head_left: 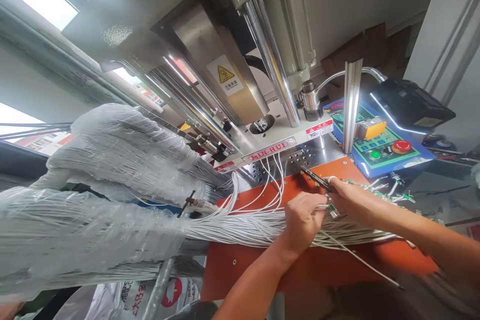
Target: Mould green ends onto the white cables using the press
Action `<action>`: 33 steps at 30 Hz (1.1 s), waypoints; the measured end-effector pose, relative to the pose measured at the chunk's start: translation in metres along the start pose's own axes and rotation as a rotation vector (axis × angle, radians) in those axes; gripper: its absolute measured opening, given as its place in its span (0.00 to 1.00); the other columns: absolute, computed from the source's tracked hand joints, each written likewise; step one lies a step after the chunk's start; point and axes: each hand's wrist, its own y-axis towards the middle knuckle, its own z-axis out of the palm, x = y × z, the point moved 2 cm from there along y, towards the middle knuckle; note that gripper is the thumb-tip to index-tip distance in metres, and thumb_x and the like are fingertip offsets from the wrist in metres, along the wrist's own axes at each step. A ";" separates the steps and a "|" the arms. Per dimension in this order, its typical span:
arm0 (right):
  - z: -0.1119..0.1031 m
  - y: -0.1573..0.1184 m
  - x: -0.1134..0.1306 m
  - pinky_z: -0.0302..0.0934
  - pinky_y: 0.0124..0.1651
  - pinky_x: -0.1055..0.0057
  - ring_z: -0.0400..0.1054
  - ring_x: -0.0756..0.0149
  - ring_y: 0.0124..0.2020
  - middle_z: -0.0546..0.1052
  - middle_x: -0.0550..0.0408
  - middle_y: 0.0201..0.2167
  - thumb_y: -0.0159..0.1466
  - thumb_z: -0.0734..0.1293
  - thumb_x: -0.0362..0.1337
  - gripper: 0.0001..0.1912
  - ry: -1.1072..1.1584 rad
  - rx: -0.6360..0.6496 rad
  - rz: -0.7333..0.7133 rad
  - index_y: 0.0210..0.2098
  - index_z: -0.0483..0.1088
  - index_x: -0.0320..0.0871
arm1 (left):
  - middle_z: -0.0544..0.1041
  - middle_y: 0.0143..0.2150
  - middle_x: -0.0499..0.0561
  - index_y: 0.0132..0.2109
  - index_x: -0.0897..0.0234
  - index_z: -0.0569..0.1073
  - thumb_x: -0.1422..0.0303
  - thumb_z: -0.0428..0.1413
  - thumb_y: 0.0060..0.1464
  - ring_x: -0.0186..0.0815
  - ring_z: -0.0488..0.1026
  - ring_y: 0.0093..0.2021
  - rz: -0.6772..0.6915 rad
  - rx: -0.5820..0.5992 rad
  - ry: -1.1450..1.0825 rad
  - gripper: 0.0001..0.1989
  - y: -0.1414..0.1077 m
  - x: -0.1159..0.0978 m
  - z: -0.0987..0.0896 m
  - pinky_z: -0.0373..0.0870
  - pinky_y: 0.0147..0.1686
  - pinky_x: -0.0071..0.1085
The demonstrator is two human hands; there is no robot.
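My left hand is closed, pinching a white cable near its end, just above a thick bundle of white cables. A small green circuit board with a metal connector tip sticks out beyond its fingers. To the right, my right hand is closed round the near end of a narrow metal bar. The bar's far end reaches the steel bed of the press, and the fingers partly hide its near end. Several white cables run under the press plate, which is marked MIN-HUI.
An orange board lies under the cables. Cable bundles wrapped in clear plastic hang at left. At right stand a blue control panel with a red stop button, an upright metal post and a black lamp.
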 end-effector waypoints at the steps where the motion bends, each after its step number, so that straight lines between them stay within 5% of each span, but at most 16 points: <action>1: 0.000 -0.010 0.000 0.50 0.30 0.68 0.58 0.64 0.25 0.66 0.58 0.22 0.59 0.63 0.41 0.07 0.002 0.002 0.016 0.30 0.58 0.48 | 0.81 0.36 0.50 0.41 0.60 0.77 0.76 0.55 0.52 0.36 0.75 0.37 0.011 0.018 -0.044 0.11 -0.004 -0.007 -0.002 0.71 0.39 0.31; 7: 0.002 -0.063 0.011 0.59 0.35 0.67 0.65 0.61 0.33 0.72 0.53 0.32 0.62 0.60 0.45 0.09 0.121 0.033 0.069 0.35 0.63 0.46 | 0.81 0.39 0.52 0.43 0.61 0.78 0.67 0.53 0.58 0.37 0.75 0.37 0.010 0.152 -0.241 0.10 -0.017 -0.027 -0.008 0.69 0.41 0.31; 13: 0.001 -0.071 0.016 0.62 0.43 0.66 0.67 0.57 0.44 0.74 0.54 0.41 0.60 0.66 0.47 0.18 0.237 0.134 0.010 0.45 0.64 0.46 | 0.80 0.42 0.53 0.44 0.61 0.77 0.70 0.56 0.54 0.39 0.75 0.42 -0.026 0.333 -0.275 0.11 -0.009 -0.024 -0.013 0.70 0.45 0.32; 18: 0.012 -0.071 0.009 0.62 0.42 0.64 0.68 0.58 0.40 0.75 0.54 0.39 0.63 0.62 0.48 0.17 0.059 0.068 0.024 0.47 0.63 0.46 | 0.79 0.43 0.53 0.52 0.60 0.74 0.69 0.50 0.61 0.37 0.75 0.44 -0.039 0.311 -0.393 0.15 -0.008 -0.030 -0.025 0.70 0.48 0.31; 25: 0.023 -0.078 0.006 0.60 0.48 0.62 0.66 0.55 0.46 0.74 0.52 0.43 0.64 0.61 0.48 0.19 0.025 0.005 -0.020 0.50 0.60 0.45 | 0.78 0.28 0.50 0.49 0.63 0.76 0.61 0.48 0.63 0.35 0.75 0.34 -0.322 0.122 -0.536 0.17 0.007 -0.016 -0.030 0.70 0.38 0.29; 33: 0.028 -0.091 0.008 0.61 0.51 0.63 0.66 0.54 0.49 0.73 0.51 0.48 0.61 0.65 0.49 0.26 0.166 -0.082 -0.020 0.55 0.60 0.45 | 0.78 0.31 0.50 0.39 0.67 0.74 0.59 0.61 0.52 0.28 0.72 0.25 -0.506 0.139 -0.668 0.14 -0.006 -0.007 -0.015 0.62 0.25 0.23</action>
